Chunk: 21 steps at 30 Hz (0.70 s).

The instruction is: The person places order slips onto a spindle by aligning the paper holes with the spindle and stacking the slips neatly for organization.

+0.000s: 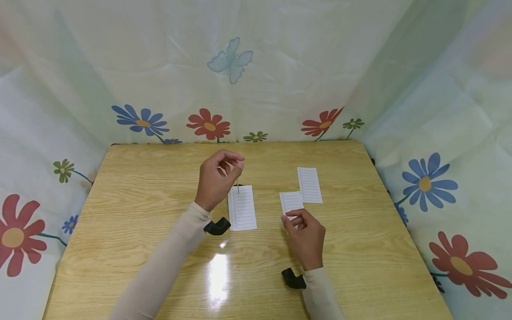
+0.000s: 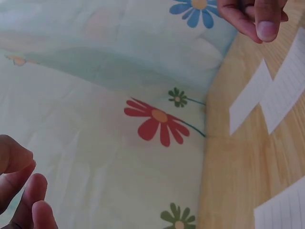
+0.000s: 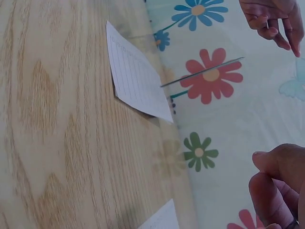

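A thin metal bill spike (image 3: 205, 71) stands upright through the top end of a small stack of lined paper slips (image 1: 244, 211). Part of its dark base shows behind the slips' far edge. My left hand (image 1: 218, 180) hovers above the spike, fingers loosely bent and thumb near the index finger. In the right wrist view, that hand (image 3: 276, 21) is apart from the spike's tip and holds nothing. Over the near end of a lined slip (image 1: 290, 201) is my right hand (image 1: 307, 235), its fingers loosely bent with nothing visible between them; it hides part of that slip.
Another lined slip (image 1: 310, 184) lies farther back on the right, its corner meeting the nearer slip. All of it is on a wooden table (image 1: 152, 186). A flowered curtain (image 1: 280, 66) hangs behind and along both sides. Each wrist carries a black camera mount (image 1: 218, 226).
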Available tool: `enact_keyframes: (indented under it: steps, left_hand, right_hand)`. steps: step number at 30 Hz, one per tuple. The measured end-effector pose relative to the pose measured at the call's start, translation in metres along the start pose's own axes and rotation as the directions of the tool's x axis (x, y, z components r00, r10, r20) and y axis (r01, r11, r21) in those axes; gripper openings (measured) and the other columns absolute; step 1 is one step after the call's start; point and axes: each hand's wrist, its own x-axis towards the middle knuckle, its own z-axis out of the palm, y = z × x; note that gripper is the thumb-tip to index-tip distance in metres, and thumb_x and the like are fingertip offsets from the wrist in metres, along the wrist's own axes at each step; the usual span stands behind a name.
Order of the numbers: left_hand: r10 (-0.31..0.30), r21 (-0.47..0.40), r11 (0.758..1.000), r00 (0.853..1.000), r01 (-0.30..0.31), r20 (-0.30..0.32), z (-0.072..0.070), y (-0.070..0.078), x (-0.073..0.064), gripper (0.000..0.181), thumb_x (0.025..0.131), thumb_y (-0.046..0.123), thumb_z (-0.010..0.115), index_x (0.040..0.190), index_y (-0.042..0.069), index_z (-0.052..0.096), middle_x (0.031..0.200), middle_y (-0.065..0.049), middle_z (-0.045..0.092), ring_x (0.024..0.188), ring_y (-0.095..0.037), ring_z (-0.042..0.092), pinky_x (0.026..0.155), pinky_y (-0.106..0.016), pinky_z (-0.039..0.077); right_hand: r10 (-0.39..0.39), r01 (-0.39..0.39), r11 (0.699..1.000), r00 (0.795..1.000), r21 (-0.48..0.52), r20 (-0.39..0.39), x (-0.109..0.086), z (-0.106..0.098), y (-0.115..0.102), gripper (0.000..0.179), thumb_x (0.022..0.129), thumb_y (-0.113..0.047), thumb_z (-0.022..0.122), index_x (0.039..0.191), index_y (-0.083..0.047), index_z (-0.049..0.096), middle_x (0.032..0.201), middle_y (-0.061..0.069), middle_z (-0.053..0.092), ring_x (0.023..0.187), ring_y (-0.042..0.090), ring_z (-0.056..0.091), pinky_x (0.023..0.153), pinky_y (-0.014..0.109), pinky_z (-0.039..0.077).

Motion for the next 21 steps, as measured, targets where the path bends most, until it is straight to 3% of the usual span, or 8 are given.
enact_keyframes:
  steps: [11, 21]
  left_hand:
    - [0.037, -0.005, 0.999, 0.996, -0.036, 0.078, 0.021, 0.008, -0.006, 0.011, 0.099, 0.018, 0.076, 0.109, 0.016, 0.078, 0.100, -0.003, 0.074, 0.078, -0.019, 0.062, 0.068, -0.031, 0.052]
    - [0.001, 0.002, 1.000, 0.987, -0.001, 0.161, 0.039, -0.004, -0.012, 0.015, 0.098, 0.019, 0.077, 0.112, 0.017, 0.077, 0.106, 0.000, 0.076, 0.081, -0.017, 0.065, 0.073, -0.033, 0.056]
  right_hand:
    - [0.029, -0.029, 1.000, 0.999, -0.007, -0.045, -0.002, -0.011, 0.010, 0.011, 0.087, -0.015, 0.089, 0.091, -0.021, 0.080, 0.067, 0.000, 0.069, 0.054, 0.011, 0.046, 0.051, 0.025, 0.037]
    - [0.070, -0.072, 0.997, 0.995, -0.022, -0.075, -0.005, -0.019, 0.018, 0.009, 0.087, -0.017, 0.089, 0.092, -0.019, 0.081, 0.070, 0.002, 0.071, 0.055, 0.010, 0.048, 0.052, 0.023, 0.038]
